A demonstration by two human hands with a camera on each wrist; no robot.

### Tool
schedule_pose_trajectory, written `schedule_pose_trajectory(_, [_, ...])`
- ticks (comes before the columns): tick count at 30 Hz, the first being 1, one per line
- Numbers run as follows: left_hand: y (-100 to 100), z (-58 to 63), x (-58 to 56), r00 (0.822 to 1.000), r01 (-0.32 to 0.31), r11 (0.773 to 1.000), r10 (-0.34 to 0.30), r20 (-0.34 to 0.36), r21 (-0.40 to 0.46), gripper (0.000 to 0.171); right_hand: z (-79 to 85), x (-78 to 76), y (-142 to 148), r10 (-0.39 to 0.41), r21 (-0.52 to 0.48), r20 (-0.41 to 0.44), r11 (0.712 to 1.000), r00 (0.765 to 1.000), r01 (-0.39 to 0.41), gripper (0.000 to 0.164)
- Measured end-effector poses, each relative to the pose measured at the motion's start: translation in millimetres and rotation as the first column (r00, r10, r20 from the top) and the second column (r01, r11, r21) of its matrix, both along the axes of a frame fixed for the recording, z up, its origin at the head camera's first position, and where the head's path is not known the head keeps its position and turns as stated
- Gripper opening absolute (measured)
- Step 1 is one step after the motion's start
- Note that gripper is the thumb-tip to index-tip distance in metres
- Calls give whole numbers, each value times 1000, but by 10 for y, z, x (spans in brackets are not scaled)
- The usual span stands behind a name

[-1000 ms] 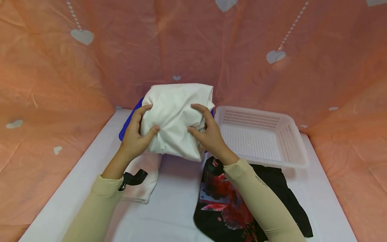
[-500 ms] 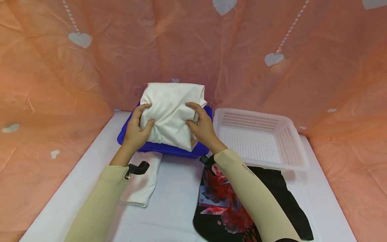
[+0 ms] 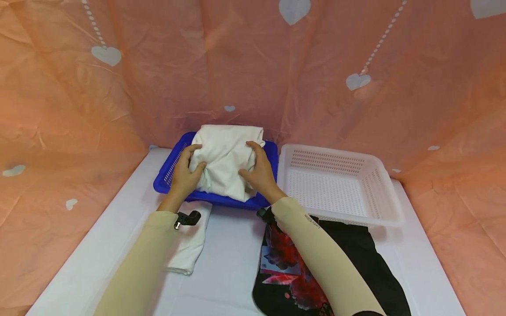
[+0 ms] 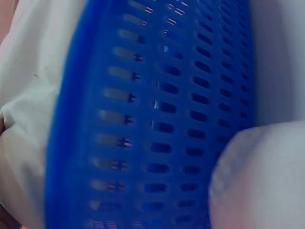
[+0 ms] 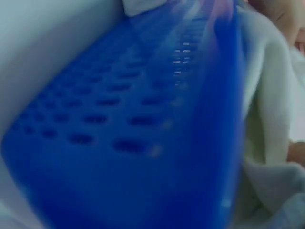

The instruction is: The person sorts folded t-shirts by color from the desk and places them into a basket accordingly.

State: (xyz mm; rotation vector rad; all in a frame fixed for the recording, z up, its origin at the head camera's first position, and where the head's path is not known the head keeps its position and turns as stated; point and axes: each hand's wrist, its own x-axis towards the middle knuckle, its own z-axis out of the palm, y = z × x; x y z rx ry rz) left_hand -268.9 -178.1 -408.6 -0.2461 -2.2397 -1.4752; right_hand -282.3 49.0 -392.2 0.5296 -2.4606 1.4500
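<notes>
the fingers of the left hand (image 3: 186, 173) and the right hand (image 3: 260, 173) are curled and hold the white cloth (image 3: 227, 153) from both sides, thumbs on top. compared with half a second ago, the cloth is lower, now within the rim of the blue basket (image 3: 161, 183); i judge this placing almost finished, though its underside is hidden. it looks folded, soft, and wrinkled between the thumbs.
</notes>
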Motion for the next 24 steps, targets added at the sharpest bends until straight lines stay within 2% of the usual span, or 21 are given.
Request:
schedule_pose_trajectory(3, [22, 7, -15, 999, -7, 1000, 7, -46, -6, 48, -1, -45, -16, -24, 3, -40, 1000, 999, 24, 76])
schedule_pose_trajectory(5, [21, -6, -15, 999, -21, 1000, 20, -36, -19, 48, -26, -55, -29, -40, 7, -17, 999, 999, 40, 73])
schedule_pose_trajectory(8, [-8, -69, -5, 998, -35, 996, 39, 49, -82, 47, -109, -38, -42, -67, 45, 88, 997, 994, 63, 70])
schedule_pose_trajectory(12, [-46, -129, 1, 985, -11, 981, 45, 170, -193, 46, -234, -17, -66, -99, 92, 201, 992, 975, 82, 66])
schedule_pose_trajectory(15, [-51, -133, -7, 976, 3, 970, 50, 210, -244, 46, -294, -27, -86, -111, 104, 210, 990, 971, 90, 63])
schedule_pose_trajectory(17, [-49, -132, -11, 967, -7, 962, 75, 241, -274, 45, -321, -45, -100, -110, 117, 201, 989, 973, 88, 62])
schedule_pose_trajectory(20, [-44, -131, -11, 943, -9, 951, 110, 313, -308, 45, -347, -72, -115, -101, 143, 218, 987, 971, 71, 61])
schedule_pose_trajectory(24, [-42, -135, -33, 915, 37, 939, 105, 389, -342, 46, -371, -101, -118, -101, 189, 258, 981, 961, 52, 60])
